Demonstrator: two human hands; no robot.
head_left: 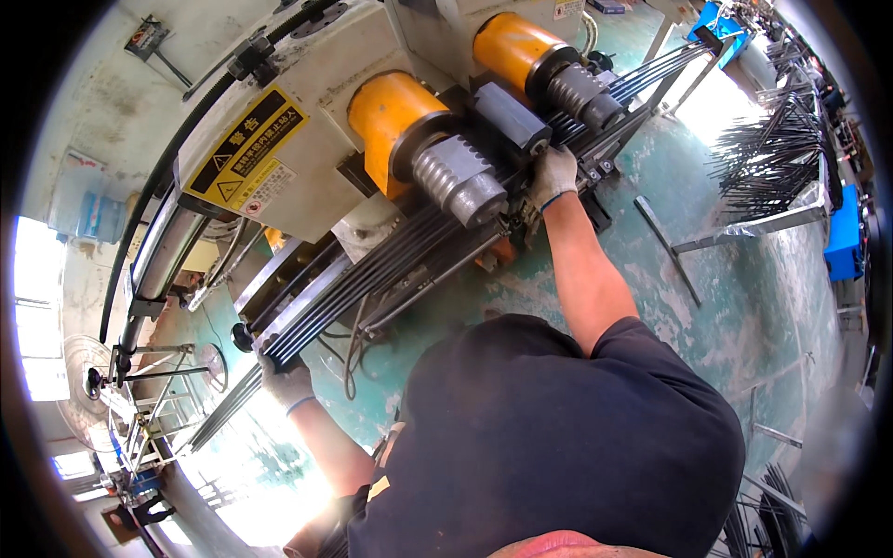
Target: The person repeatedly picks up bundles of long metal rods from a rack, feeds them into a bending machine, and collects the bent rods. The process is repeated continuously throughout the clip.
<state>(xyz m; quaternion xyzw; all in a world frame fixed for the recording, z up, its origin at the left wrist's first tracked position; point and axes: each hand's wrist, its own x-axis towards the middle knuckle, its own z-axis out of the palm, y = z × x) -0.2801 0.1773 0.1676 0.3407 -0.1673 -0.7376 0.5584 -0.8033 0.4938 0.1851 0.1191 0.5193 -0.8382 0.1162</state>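
Observation:
A bundle of long, thin dark metal rods (321, 307) runs slantwise through the machine, from lower left to upper right. My left hand (288, 383), in a pale work glove, is closed round the rods at their lower-left stretch. My right hand (555, 177), gloved too, is closed beside the end of a grey metal block (510, 119), by the line of the rods. What its fingers grip is hidden. Between my hands, a ridged steel die (456, 177) on an orange cylinder (395, 116) stands over the rods. A second orange cylinder (521, 51) carries another ridged die (584, 93).
A yellow and black warning label (246, 149) marks the pale machine body. Cables (352, 358) hang below the rod bed. To the right, a metal rack (753, 228) holds a heap of dark rods (777, 153), with a blue bin (844, 237) beyond. A wheeled frame (167, 400) stands at left.

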